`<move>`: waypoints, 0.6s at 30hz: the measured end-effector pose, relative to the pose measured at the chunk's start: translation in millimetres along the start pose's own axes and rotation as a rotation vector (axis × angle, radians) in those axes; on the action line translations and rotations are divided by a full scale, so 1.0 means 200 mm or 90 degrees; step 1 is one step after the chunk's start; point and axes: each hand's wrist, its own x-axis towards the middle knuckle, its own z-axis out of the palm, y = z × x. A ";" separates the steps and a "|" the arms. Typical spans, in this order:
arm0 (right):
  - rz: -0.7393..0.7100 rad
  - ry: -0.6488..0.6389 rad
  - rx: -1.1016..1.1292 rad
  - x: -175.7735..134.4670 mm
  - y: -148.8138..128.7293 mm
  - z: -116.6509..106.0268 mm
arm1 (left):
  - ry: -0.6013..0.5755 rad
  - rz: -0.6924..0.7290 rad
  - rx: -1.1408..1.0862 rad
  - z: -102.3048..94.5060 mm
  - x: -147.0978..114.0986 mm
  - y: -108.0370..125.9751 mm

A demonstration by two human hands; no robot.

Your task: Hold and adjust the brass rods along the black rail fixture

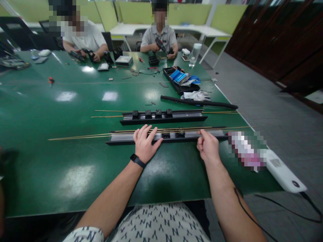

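One nearer rail (174, 139) runs crosswise; left fingers (152, 134) spread, right fingers (200, 141) curled, grip unclear.

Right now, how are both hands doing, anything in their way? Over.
Left hand spread over near channel and gold-coloured rods. Right hand curled at the rods. Nothing visibly blocking; second channel lies beyond.

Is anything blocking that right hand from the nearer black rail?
Nothing visible does: the right hand is at the nearer black rail, toward its right end, where thin brass-coloured rods run along it.
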 end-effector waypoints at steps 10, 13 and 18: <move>0.020 -0.109 -0.035 -0.04 0.01 0.03 | 0.006 0.010 0.000 0.00 0.00 0.00; 0.020 -0.100 -0.022 -0.03 0.01 0.02 | -0.005 0.003 -0.003 0.00 0.01 0.00; 0.024 -0.101 -0.021 -0.02 0.01 0.02 | -0.001 0.007 -0.001 -0.01 0.01 0.00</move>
